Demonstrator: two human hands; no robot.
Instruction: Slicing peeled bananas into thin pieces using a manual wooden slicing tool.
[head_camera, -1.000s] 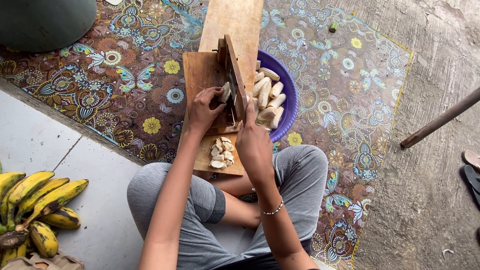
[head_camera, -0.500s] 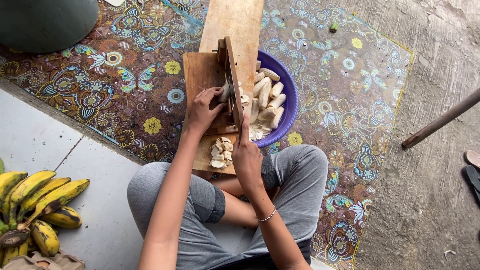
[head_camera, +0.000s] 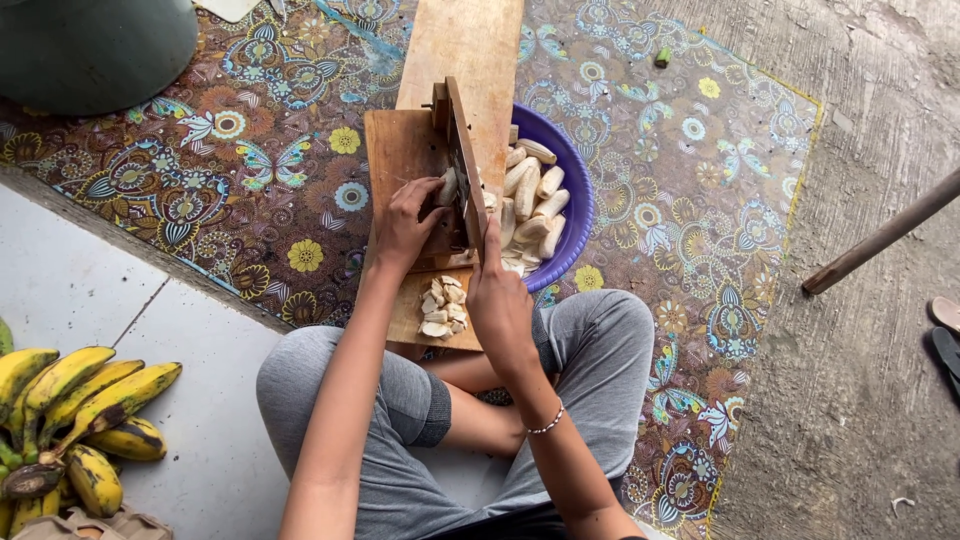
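Observation:
My left hand (head_camera: 407, 222) holds a peeled banana (head_camera: 447, 187) against the upright blade of a wooden slicer (head_camera: 464, 170) mounted on a wooden board (head_camera: 400, 150). My right hand (head_camera: 500, 300) grips the near end of the slicer's blade handle. A small heap of banana slices (head_camera: 440, 308) lies on the board's near end, between my hands. A purple bowl (head_camera: 572, 190) of peeled bananas (head_camera: 530, 195) sits just right of the slicer.
A bunch of yellow bananas (head_camera: 70, 410) lies at the lower left on pale tiles. A patterned floral mat (head_camera: 690, 220) covers the floor. A dark green tub (head_camera: 90, 45) stands top left; a stick (head_camera: 880, 240) and sandals (head_camera: 945, 330) lie right.
My right hand has pulled back toward me along the slicer handle, from beside the bowl to the near end. My left hand stays on the banana at the blade.

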